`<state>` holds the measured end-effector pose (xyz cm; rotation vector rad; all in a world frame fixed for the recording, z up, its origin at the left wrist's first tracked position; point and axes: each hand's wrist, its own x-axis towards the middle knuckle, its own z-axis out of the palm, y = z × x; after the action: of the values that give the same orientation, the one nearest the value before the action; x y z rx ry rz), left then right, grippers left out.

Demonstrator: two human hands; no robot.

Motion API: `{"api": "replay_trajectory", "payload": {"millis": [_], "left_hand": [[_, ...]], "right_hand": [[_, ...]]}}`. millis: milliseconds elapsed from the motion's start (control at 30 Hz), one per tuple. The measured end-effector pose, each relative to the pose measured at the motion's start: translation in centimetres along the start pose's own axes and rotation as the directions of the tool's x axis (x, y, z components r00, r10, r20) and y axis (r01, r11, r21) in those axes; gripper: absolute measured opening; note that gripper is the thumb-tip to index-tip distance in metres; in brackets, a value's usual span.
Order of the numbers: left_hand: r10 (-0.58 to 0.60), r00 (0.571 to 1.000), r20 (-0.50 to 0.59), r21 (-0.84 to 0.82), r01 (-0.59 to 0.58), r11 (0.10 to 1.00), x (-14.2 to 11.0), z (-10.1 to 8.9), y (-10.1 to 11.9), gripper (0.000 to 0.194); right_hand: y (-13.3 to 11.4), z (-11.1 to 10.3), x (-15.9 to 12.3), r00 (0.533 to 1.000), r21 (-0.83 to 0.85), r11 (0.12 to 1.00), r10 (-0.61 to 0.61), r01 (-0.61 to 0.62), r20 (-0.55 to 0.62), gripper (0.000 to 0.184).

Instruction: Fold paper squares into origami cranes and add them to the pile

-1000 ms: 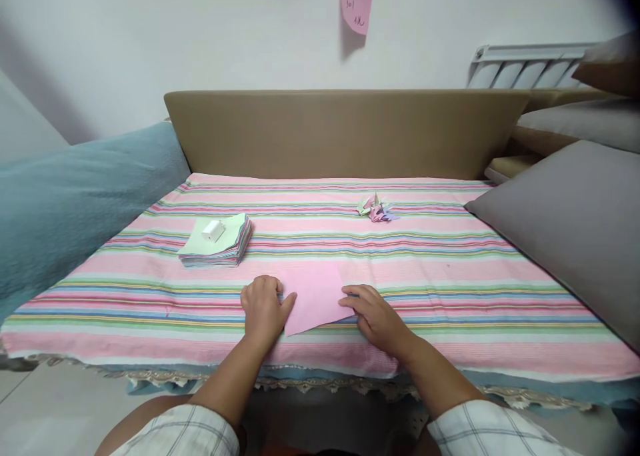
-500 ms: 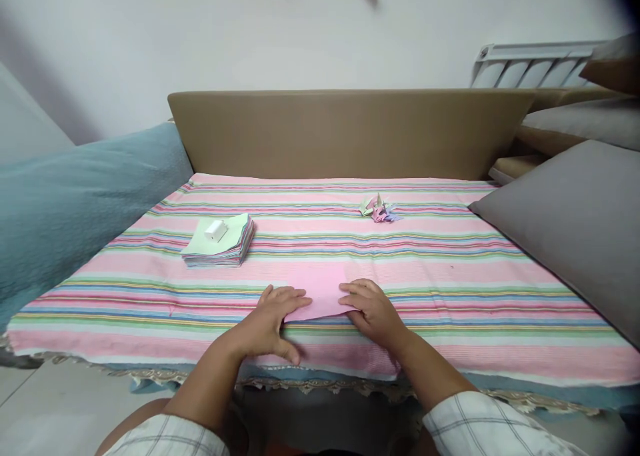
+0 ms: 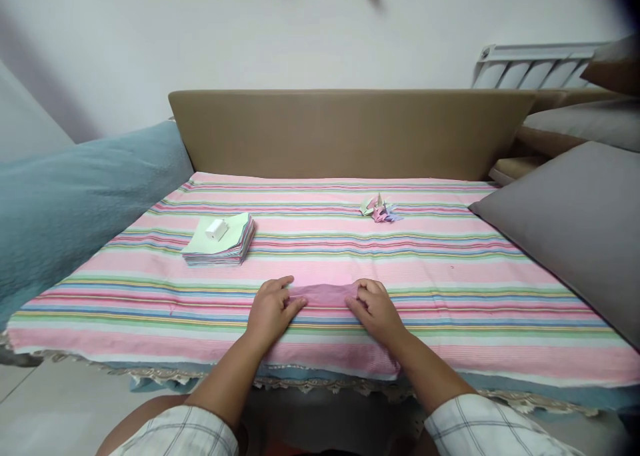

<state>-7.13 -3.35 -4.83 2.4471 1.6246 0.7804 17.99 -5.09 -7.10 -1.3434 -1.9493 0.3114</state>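
A sheet of pink paper (image 3: 324,295) spans the gap between my hands, tilted up so that it shows as a narrow, shaded strip above the striped cloth. My left hand (image 3: 273,307) pinches its left end between thumb and fingers, with the index finger stretched out. At the right end, my right hand (image 3: 376,309) grips the paper with curled fingers and the thumb in front. Parts of both paper ends are hidden by the fingers.
Left of centre, a stack of coloured paper (image 3: 240,246) bears a small white block (image 3: 217,229). Several folded paper pieces (image 3: 380,209) lie farther back on the striped cloth (image 3: 310,243). Grey cushions (image 3: 565,216) border the right side, a blue-covered armrest (image 3: 100,189) the left.
The pink paper went from lying flat to being tilted up into a narrow strip. My left hand spread over its left side, then closed on that end; my right hand curled its fingers in.
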Motion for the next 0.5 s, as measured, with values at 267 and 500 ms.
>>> {"api": "replay_trajectory", "payload": {"millis": [267,500], "left_hand": [[-0.097,0.995,-0.027,0.032,0.098,0.995,0.1,0.0,1.1,0.023],[0.25,0.967,-0.047,0.128,-0.243,0.962,-1.3,1.2,3.1,0.02]], "right_hand": [[-0.4,0.6,-0.1,0.989,-0.031,0.991,0.129,-0.132,-0.078,0.026],[0.0,1.3,-0.3,0.985,-0.09,0.99,0.09,-0.104,-0.15,0.023]]}}
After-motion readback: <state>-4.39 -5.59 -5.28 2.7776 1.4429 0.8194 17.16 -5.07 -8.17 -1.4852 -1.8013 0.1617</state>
